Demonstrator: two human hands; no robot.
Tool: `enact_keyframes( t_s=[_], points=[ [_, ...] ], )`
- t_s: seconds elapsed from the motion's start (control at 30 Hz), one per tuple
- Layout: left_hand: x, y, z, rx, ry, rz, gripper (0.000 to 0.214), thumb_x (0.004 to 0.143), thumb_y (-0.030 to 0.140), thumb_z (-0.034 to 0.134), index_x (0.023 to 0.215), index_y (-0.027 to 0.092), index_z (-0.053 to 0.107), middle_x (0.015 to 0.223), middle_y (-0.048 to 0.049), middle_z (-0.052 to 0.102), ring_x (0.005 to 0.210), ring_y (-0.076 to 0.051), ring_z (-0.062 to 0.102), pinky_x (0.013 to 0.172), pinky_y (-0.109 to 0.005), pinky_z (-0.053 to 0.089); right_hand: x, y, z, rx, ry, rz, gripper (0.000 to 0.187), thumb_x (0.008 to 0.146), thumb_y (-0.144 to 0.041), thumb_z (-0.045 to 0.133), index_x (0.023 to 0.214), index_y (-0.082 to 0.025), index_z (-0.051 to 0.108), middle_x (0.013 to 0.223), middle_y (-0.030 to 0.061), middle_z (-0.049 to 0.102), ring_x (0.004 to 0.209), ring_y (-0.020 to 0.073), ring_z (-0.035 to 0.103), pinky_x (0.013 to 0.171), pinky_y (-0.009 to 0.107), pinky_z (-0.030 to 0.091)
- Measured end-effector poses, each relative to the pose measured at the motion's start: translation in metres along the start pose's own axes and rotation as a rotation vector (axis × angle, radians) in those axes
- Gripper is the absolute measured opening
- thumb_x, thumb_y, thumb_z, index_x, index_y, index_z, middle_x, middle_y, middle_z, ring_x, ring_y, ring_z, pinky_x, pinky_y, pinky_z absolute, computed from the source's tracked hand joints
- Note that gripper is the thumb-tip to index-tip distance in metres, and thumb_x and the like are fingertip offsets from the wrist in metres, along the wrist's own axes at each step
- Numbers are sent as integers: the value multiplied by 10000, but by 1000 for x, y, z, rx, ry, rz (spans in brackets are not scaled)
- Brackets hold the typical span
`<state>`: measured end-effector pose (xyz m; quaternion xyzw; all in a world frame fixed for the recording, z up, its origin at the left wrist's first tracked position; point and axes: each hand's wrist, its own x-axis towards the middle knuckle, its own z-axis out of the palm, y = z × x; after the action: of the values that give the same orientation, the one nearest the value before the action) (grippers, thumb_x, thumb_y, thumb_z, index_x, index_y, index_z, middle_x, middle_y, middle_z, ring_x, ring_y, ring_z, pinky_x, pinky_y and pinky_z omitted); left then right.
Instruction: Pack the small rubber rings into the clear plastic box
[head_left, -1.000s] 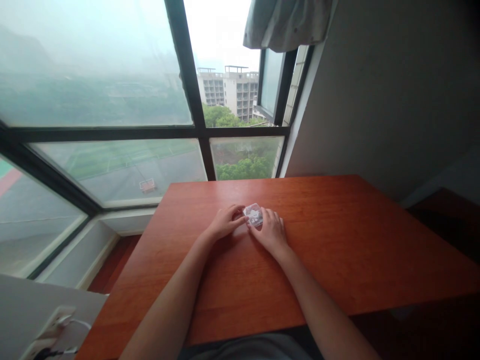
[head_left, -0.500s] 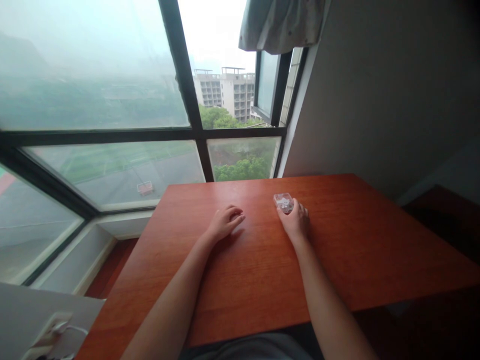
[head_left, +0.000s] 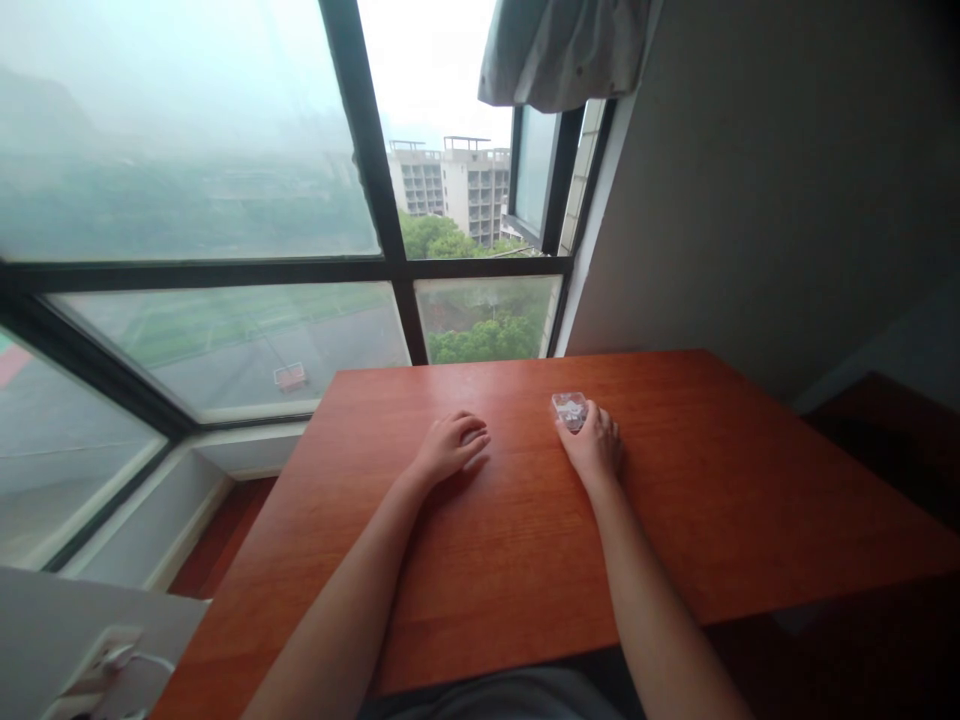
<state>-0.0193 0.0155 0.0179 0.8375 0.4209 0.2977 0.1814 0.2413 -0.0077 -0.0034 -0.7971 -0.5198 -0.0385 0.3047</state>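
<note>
A small clear plastic box (head_left: 569,408) with small pale items inside lies on the reddish wooden table (head_left: 750,500), right of its middle. My right hand (head_left: 595,444) rests behind the box with curled fingers gripping its near side. My left hand (head_left: 450,445) lies on the table about a hand's width to the left, fingers loosely curled, holding nothing.
A large window (head_left: 225,250) with dark frames stands beyond the table's far edge. A grey wall (head_left: 787,200) runs along the right. A white socket with a plugged cable (head_left: 105,655) sits at the lower left. A curtain (head_left: 562,50) hangs above.
My right hand carried the clear box from between both hands to the right and slightly farther away. My left hand let go of it and stayed in place.
</note>
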Motion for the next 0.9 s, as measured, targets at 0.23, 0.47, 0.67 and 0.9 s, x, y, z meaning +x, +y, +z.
enact_keyframes(
  t_s=[0.23,0.47,0.67,0.9],
  points=[
    [0,0,0,39,0,14,230,846,358,556,966,204,678,999,-64,633,909,-184,589,833,-298,456,-11,-26,-2,374,76,-347,288,857,-284,484,1103,-164,573,1082,128,592,975,238,541,851,362,428],
    [-3,4,6,-63,-27,-4,248,833,289,546,1036,187,646,940,-59,650,806,-158,595,744,-268,470,-47,-60,-2,498,-438,-680,181,897,-259,482,963,-223,646,948,37,666,829,158,604,749,252,449],
    [0,13,14,-120,-105,22,248,821,178,463,973,174,660,954,-63,663,851,-170,593,771,-279,465,-47,-60,-4,387,-529,-684,205,892,-214,478,972,-225,666,964,42,693,886,168,627,787,253,444],
    [0,14,10,-125,-147,21,213,697,98,499,846,163,636,813,-29,628,735,-151,555,688,-255,441,-50,-63,-14,347,-554,-599,322,829,-208,535,1144,-240,597,988,28,700,868,180,641,769,250,455]
  ],
)
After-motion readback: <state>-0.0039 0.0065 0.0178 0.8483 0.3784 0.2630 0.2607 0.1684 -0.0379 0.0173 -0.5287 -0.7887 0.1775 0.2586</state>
